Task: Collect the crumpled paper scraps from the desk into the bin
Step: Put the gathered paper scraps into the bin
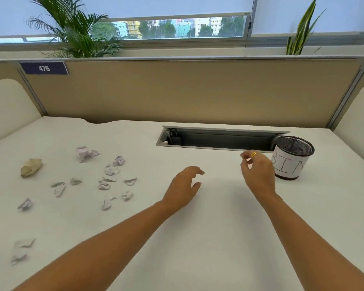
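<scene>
**Paper scraps (110, 171) left, mesh bin (288, 166) right**

Paper scraps litter the desk (208, 238), well apart from the mesh bin (hand-lettered label). Left hand (184, 185) hovers spread, empty. Right hand (259, 175), beside the mesh bin, bunches fingertips; pinching anything? Cannot tell.

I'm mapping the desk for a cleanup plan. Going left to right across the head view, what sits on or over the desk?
First the tan paper wad, main cluster of white scraps, left hand, right hand, mesh bin. The long cable tray spans too wide to place.
</scene>
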`<state>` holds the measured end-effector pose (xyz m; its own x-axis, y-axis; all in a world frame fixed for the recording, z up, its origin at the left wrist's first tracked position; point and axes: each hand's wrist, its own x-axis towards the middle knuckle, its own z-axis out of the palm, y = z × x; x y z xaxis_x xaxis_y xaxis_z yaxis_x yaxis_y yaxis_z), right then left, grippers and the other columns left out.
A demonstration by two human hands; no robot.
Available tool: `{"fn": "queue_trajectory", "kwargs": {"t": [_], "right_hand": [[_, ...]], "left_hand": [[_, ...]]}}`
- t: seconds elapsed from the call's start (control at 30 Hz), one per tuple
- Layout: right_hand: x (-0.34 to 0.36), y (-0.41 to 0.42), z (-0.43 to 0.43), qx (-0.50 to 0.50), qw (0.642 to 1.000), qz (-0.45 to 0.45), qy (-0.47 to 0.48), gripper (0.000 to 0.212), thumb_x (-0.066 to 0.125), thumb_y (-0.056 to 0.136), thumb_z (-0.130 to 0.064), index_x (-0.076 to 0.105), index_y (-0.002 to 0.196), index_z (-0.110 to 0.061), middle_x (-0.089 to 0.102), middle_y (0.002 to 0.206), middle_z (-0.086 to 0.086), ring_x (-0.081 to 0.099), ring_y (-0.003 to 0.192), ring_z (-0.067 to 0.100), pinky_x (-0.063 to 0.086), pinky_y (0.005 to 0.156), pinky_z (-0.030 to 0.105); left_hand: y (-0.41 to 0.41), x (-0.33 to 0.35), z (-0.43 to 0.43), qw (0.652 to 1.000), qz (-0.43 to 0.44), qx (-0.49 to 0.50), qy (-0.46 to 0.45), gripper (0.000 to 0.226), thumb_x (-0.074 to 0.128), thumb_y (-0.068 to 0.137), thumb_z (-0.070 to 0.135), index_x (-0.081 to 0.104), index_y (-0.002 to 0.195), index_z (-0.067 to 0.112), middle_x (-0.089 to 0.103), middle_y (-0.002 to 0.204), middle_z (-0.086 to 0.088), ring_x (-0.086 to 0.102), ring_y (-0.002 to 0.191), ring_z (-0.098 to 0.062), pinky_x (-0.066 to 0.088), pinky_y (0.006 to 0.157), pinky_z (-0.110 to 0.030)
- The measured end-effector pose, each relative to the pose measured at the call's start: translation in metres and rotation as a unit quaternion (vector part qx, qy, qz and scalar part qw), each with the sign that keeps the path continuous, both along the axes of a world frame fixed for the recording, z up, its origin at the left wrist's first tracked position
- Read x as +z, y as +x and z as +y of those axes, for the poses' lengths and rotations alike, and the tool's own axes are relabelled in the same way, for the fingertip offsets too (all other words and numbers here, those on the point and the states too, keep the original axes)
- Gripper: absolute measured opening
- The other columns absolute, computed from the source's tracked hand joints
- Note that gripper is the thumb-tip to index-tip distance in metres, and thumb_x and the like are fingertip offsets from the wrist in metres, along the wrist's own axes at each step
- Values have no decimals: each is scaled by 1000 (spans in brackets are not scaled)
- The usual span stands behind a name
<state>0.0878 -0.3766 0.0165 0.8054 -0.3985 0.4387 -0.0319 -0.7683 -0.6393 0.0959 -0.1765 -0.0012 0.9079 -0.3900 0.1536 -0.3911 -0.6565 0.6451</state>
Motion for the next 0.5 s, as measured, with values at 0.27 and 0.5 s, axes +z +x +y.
{"fn": "queue_trajectory", "kwargs": {"t": [0.27, 0.5], "right_hand": [[-41, -8, 113, 217, 969, 121, 7, 24, 56, 91, -17, 58, 115, -13, 55, 124, 1, 50, 118, 17, 34, 92, 17], [-39, 4, 196, 345, 906, 245, 19, 63, 71, 80, -31, 42, 134, -19, 20, 154, 4, 25, 141, 21, 24, 113, 29]], "left_hand": [[-42, -28, 136, 977, -63, 205, -7, 27, 60, 86, 5, 61, 112, 12, 53, 133, -7, 47, 126, -24, 37, 103, -30], [-38, -19, 198, 968, 46, 240, 57, 78, 79, 70, 26, 37, 136, 18, 19, 154, -7, 21, 142, -25, 29, 111, -35]]}}
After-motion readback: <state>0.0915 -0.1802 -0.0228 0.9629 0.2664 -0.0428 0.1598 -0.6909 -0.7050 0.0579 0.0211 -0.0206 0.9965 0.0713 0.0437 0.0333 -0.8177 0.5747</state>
